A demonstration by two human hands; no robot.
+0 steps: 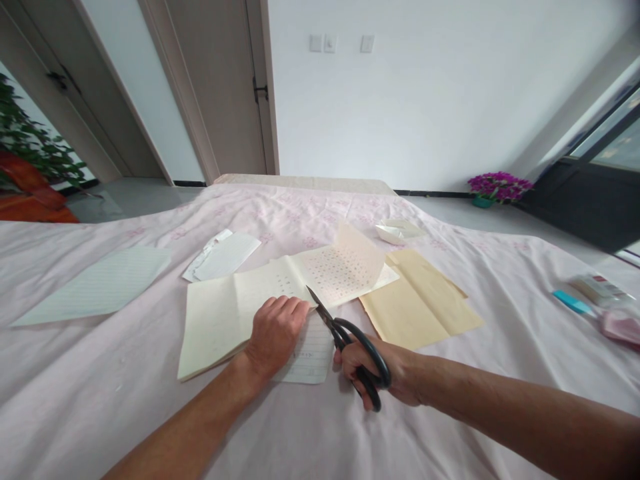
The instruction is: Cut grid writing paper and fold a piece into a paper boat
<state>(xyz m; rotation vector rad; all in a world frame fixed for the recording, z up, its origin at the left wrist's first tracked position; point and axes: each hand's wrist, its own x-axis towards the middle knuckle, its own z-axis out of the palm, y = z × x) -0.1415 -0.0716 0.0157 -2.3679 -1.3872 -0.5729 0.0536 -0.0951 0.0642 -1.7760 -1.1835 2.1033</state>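
The left hand (279, 332) grasps the near edge of the open booklet (260, 288), mid-width on the pink cloth (280, 440); its fingertips sit close to the blades, so a slip could nick them. The right hand (399, 368) grips the scissors (333, 323); an uneven hold could make pages shift and the cut wander. Around: a lined sheet (107, 280) toward the cloth's left edge, folded white paper (225, 255), a lined slip (313, 367) partly under the booklet, in the lower blade's way, brown paper (423, 300), a paper boat (397, 231) toward the far edge, and a blue item (571, 302) near the right edge.
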